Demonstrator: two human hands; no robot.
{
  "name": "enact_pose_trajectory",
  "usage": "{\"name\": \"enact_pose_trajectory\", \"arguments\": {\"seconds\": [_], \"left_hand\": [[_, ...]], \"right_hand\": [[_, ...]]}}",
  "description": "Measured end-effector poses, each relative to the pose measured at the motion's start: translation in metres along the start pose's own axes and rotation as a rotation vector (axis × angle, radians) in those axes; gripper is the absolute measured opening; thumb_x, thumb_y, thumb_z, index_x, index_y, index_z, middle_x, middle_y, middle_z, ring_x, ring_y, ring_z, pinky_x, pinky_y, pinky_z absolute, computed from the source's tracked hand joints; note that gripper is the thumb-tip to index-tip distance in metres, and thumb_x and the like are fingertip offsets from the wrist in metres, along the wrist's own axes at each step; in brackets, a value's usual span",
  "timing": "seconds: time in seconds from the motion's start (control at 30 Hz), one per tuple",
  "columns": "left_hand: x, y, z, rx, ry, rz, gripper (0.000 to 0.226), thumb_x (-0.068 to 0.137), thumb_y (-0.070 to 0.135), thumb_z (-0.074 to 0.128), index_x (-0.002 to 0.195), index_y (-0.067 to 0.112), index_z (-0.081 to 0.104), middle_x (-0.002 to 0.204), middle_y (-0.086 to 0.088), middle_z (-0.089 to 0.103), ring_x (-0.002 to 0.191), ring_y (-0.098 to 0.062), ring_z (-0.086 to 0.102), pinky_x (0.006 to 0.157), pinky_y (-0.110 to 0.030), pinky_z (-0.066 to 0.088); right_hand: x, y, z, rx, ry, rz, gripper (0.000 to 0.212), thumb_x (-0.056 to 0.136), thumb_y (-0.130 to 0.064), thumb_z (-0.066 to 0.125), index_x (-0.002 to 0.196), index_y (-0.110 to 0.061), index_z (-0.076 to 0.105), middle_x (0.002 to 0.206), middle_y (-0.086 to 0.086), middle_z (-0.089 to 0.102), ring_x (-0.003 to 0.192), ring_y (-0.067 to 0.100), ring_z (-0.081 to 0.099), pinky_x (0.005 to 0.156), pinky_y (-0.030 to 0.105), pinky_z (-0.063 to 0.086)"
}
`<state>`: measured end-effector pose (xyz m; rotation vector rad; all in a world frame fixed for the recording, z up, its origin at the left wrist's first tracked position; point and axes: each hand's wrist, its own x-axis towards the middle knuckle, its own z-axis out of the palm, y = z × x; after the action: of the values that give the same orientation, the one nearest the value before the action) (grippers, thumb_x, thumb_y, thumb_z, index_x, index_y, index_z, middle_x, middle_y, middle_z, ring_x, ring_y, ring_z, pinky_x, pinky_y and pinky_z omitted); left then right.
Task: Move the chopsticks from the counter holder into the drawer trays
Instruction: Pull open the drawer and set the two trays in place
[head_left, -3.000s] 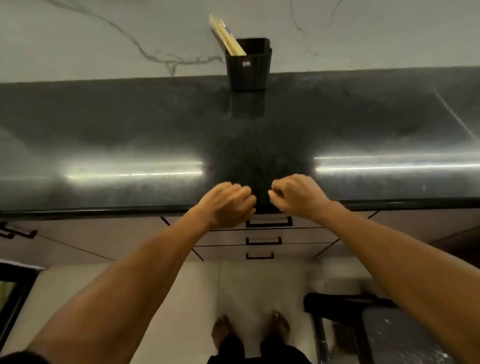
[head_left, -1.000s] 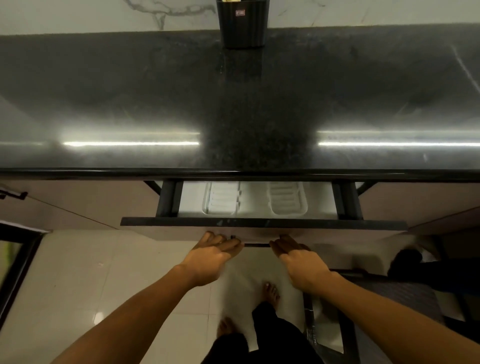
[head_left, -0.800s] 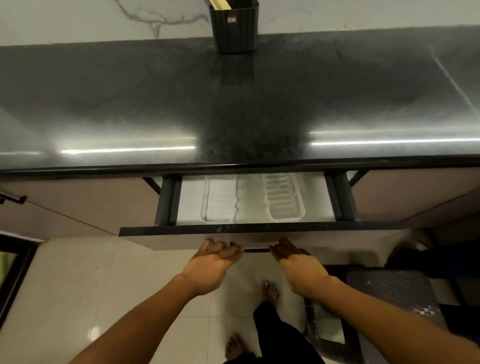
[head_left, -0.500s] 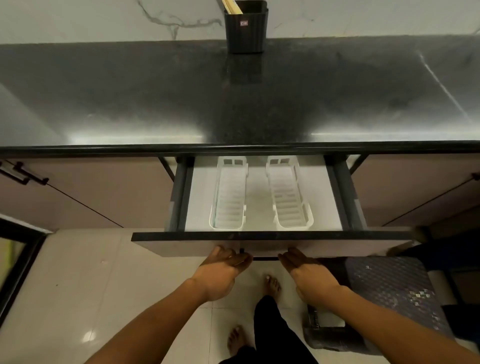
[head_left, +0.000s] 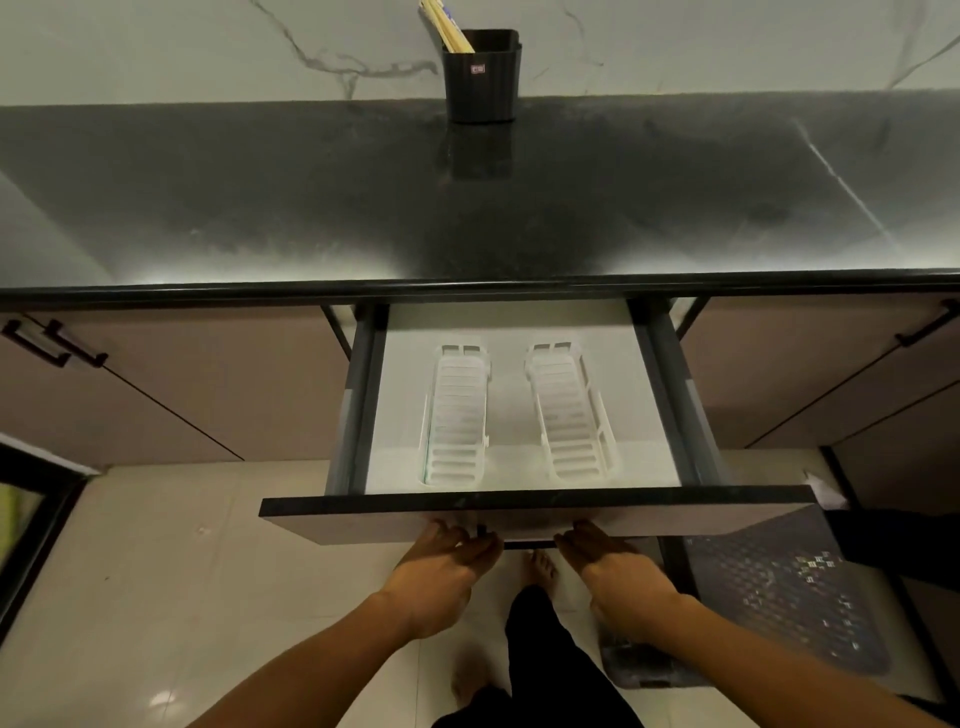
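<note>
Pale glossy floor tiles (head_left: 156, 571), nearest the viewer; a dark patterned mat (head_left: 779, 597) lies on them at the right, the person's bare feet between the arms.
Left hand (head_left: 441, 571): under the lower edge of the drawer front (head_left: 363, 519), fingers (head_left: 467, 545) curled up beneath it at the handle (head_left: 524, 544); grip not fully visible.
Right hand (head_left: 618, 571): same posture just beside, fingers (head_left: 582, 540) hooked under the same edge.
Drawer (head_left: 660, 395): pulled out below the bench edge, white floor inside.
Left tray (head_left: 456, 415): white, slatted, lengthwise, near the drawer's middle, empty.
Right tray (head_left: 569, 410): alike, slightly angled, apart from the first, empty.
Bench (head_left: 260, 197): black polished stone.
Holder (head_left: 483, 78): black, upright at the bench's far edge against the marbled wall (head_left: 156, 47).
Chopsticks (head_left: 449, 28): pale, bundled in the holder, leaning left.
</note>
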<state>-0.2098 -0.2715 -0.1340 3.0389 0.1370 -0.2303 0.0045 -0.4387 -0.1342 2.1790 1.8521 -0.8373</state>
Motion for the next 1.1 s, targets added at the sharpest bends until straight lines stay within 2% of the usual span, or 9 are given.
{"name": "enact_pose_trajectory", "arguments": {"seconds": [0.1,0.17,0.23,0.3,0.43,0.53,0.67,0.83,1.1], "left_hand": [[0.002,0.001,-0.007,-0.035,0.113,0.069,0.044,0.072,0.023,0.061,0.116,0.020,0.062,0.109,0.002,0.068,0.088,-0.019,0.065,0.079,-0.032,0.056],[0.005,0.002,-0.017,-0.044,0.186,0.153,0.028,0.081,0.022,0.052,0.108,0.019,0.061,0.100,0.000,0.063,0.079,-0.018,0.058,0.066,-0.029,0.052],[0.011,0.001,-0.027,-0.012,0.296,0.209,0.021,0.085,0.024,0.050,0.103,0.020,0.060,0.099,-0.001,0.056,0.077,-0.016,0.051,0.064,-0.026,0.045],[0.020,-0.001,-0.039,-0.047,0.424,0.165,0.016,0.087,0.023,0.051,0.102,0.019,0.057,0.102,-0.002,0.051,0.079,-0.017,0.051,0.067,-0.027,0.043],[0.044,-0.019,-0.075,-0.261,0.595,-0.166,0.030,0.091,0.029,0.046,0.115,0.013,0.053,0.113,-0.011,0.060,0.095,-0.022,0.059,0.079,-0.033,0.052],[0.064,-0.042,-0.101,-0.397,0.592,-0.408,0.039,0.093,0.032,0.047,0.126,0.011,0.050,0.124,-0.011,0.058,0.108,-0.024,0.058,0.089,-0.033,0.049],[0.089,-0.078,-0.115,-0.589,0.510,-0.690,0.047,0.096,0.034,0.046,0.139,0.016,0.037,0.141,-0.007,0.045,0.124,-0.024,0.046,0.095,-0.033,0.040],[0.106,-0.111,-0.106,-0.739,0.300,-0.914,0.057,0.096,0.037,0.045,0.144,0.013,0.029,0.144,-0.014,0.040,0.127,-0.031,0.044,0.098,-0.039,0.040],[0.117,-0.129,-0.061,-0.804,0.129,-1.104,0.047,0.097,0.028,0.045,0.135,-0.001,0.038,0.134,-0.021,0.048,0.119,-0.035,0.050,0.089,-0.037,0.042]], "right_hand": [[-0.003,-0.005,-0.006,0.003,0.079,-0.021,0.058,0.086,-0.025,0.044,0.144,-0.019,0.033,0.147,0.006,0.039,0.130,0.026,0.044,0.099,0.040,0.046],[-0.007,-0.014,-0.017,-0.020,0.243,-0.118,0.035,0.087,-0.028,0.040,0.119,-0.021,0.053,0.116,0.003,0.062,0.094,0.020,0.064,0.070,0.026,0.049],[-0.010,-0.024,-0.033,-0.042,0.409,-0.243,0.009,0.086,-0.029,0.048,0.086,-0.023,0.054,0.078,-0.005,0.061,0.058,0.009,0.055,0.048,0.017,0.032],[-0.008,-0.032,-0.050,-0.016,0.559,-0.344,0.011,0.085,-0.024,0.055,0.077,-0.022,0.049,0.067,-0.007,0.052,0.049,0.007,0.042,0.042,0.018,0.028],[0.007,-0.039,-0.091,0.084,0.713,-0.284,0.022,0.092,-0.020,0.043,0.087,-0.010,0.062,0.073,0.002,0.060,0.052,0.012,0.051,0.044,0.025,0.047],[0.018,-0.031,-0.122,0.200,0.804,-0.160,0.026,0.094,-0.019,0.043,0.101,-0.005,0.064,0.086,0.009,0.068,0.059,0.014,0.061,0.051,0.017,0.046],[0.045,-0.009,-0.146,0.367,0.862,0.077,0.028,0.097,-0.015,0.046,0.119,-0.004,0.058,0.114,0.015,0.066,0.087,0.026,0.067,0.075,0.031,0.056],[0.077,0.022,-0.152,0.563,0.686,0.360,0.040,0.098,-0.025,0.046,0.136,-0.012,0.045,0.137,0.010,0.050,0.116,0.025,0.055,0.093,0.029,0.043],[0.107,0.067,-0.126,0.688,0.399,0.568,0.035,0.094,-0.021,0.050,0.125,-0.005,0.045,0.126,0.016,0.049,0.094,0.027,0.052,0.078,0.033,0.044]]}}
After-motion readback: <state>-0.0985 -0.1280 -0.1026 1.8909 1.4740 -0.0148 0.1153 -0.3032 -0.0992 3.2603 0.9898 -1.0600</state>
